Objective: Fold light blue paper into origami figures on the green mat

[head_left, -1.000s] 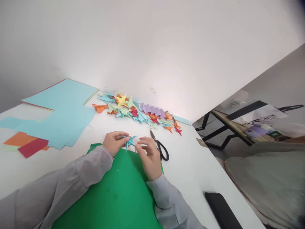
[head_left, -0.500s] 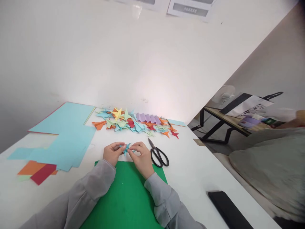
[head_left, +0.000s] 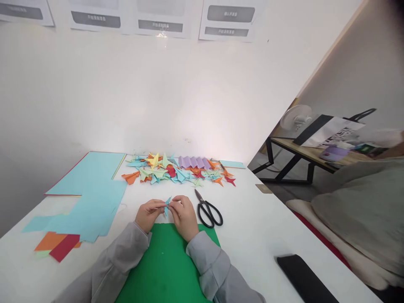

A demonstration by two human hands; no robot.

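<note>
A small folded blue paper piece (head_left: 168,206) is pinched between my two hands, above the far edge of a green sheet (head_left: 167,261). My left hand (head_left: 149,213) grips it from the left with thumb and fingers pressed together. From the right, my right hand (head_left: 184,216) holds it between thumb and fingertips. Black-handled scissors (head_left: 209,210) lie just right of my right hand. Beyond my hands is a pile of folded paper shapes (head_left: 160,170) in several colours, with a pleated purple paper (head_left: 195,163) beside them.
Blue sheets (head_left: 94,202) lie at the left, with red (head_left: 65,247) and orange (head_left: 49,241) pieces in front. A black object (head_left: 304,277) rests near the right table edge. Behind it, a person's clothed body (head_left: 362,210) and a side table (head_left: 303,152) with a bag show.
The view has tilted up, showing more of the papers on the wall. The blue piece has turned in my fingers and now looks narrower and more upright. Both hands still hold it.
</note>
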